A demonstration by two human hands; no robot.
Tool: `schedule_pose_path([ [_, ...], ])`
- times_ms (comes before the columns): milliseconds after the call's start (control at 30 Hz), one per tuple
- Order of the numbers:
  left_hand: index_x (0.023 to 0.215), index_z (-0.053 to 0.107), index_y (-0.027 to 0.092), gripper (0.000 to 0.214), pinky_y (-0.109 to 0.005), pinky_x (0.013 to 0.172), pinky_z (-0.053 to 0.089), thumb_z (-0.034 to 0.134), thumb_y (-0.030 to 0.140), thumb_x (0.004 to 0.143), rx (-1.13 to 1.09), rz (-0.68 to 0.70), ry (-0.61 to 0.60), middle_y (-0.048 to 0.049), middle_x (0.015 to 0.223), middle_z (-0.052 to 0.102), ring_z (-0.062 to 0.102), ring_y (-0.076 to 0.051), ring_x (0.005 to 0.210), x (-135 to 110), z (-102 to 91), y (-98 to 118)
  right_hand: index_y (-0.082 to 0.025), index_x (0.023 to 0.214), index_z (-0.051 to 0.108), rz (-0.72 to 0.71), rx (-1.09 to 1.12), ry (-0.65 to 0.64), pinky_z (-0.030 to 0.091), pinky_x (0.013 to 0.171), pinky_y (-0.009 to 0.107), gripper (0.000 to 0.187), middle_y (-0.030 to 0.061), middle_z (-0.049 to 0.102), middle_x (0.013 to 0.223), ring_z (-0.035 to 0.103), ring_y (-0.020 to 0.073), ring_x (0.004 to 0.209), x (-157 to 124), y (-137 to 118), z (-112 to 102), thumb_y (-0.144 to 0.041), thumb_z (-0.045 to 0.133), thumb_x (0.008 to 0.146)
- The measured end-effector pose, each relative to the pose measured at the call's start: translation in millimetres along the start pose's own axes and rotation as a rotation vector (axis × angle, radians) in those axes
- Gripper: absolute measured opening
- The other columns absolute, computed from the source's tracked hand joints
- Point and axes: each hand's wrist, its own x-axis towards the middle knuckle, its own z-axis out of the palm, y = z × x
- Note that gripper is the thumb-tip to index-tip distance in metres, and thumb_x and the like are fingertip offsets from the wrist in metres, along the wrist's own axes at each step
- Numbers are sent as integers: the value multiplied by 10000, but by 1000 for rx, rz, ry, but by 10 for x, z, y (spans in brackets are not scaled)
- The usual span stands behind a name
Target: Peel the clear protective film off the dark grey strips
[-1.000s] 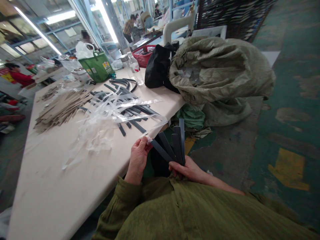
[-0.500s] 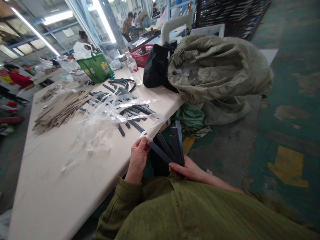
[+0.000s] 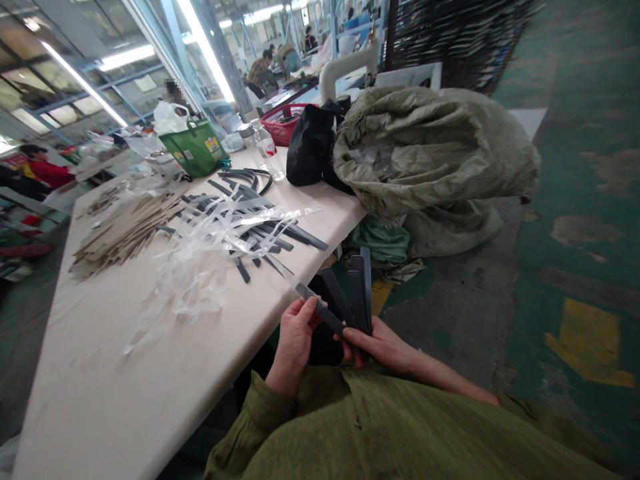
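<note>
Dark strips: fanned in right hand, with one also pinched in left hand. On table: more dark strips, clear film, brown flat pieces.

Flat dark-grey strips fan upward, held in the hands

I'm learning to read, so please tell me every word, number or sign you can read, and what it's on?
No words or numbers can be read.
Green tote bag: printed patches, too small and blurred.
Clear plastic bottle: red-and-white label, too blurred.
Held dark strips: no writing visible.
Yellow floor marking: arrow-like, no letters visible.
</note>
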Motion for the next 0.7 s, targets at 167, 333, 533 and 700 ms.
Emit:
schedule_pose_path([
  [167,799,720,149,349,-253,712,532,886,366,583,-57,29,105,-29,772,726,682,-142,730,-14,-112,87,-171,864,609,10,-78,81,491,509,239,502,8,647,664,586,131,510,-215,98,-167,-672,611,827],
  [333,834,756,125,330,-287,741,532,854,378,647,58,-103,-63,-88,846,751,691,-186,778,-194,-21,-180,-181,785,600,-59,-160,183,490,484,253,531,7,615,617,567,140,490,-139,29,-72,-710,575,824],
  [533,862,783,153,254,-274,776,518,807,352,705,147,44,-47,-66,834,756,668,-169,775,-232,-62,-48,-163,898,643,-109,-158,105,521,555,266,503,30,650,692,605,155,572,-135,25,-115,-660,569,869],
  [700,855,795,177,239,-286,870,495,802,362,704,232,132,16,-71,899,764,658,-186,878,-225,-188,58,-178,843,615,-166,-257,124,516,530,265,509,21,619,663,593,153,542,-198,179,-148,-672,508,898],
])
